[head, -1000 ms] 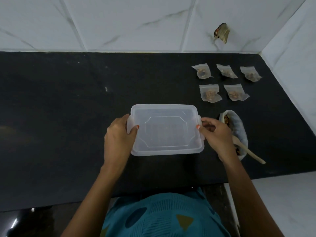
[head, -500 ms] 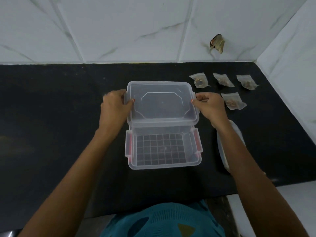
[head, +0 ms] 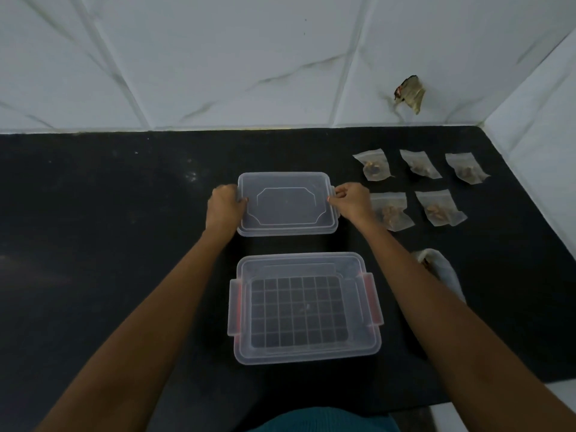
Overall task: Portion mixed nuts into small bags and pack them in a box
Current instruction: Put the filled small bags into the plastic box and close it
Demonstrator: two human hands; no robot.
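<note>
We are gripping the clear lid (head: 286, 207) by its two short ends. Our left hand (head: 224, 208) is curling its fingers over the left edge, and our right hand (head: 350, 204) is pinching the right edge between thumb and fingertips. The lid is lying flat beyond the box (head: 304, 307) and apart from it; we cannot tell whether it is touching the black counter (head: 109, 244) or hanging just above it.

The box is standing open on the counter close in front of us, between our forearms, with its side clips (head: 374, 302) swung outward and its gridded floor showing.

Five small bags (head: 440, 208) of nuts are lying to the right of the lid, three in a far row and two nearer. The near-left one is sitting just beside our right wrist. A white bowl (head: 442, 272) is peeking out from behind our right forearm, right of the box. A crumpled scrap (head: 410, 93) is clinging to the tiled wall (head: 218, 57).
</note>
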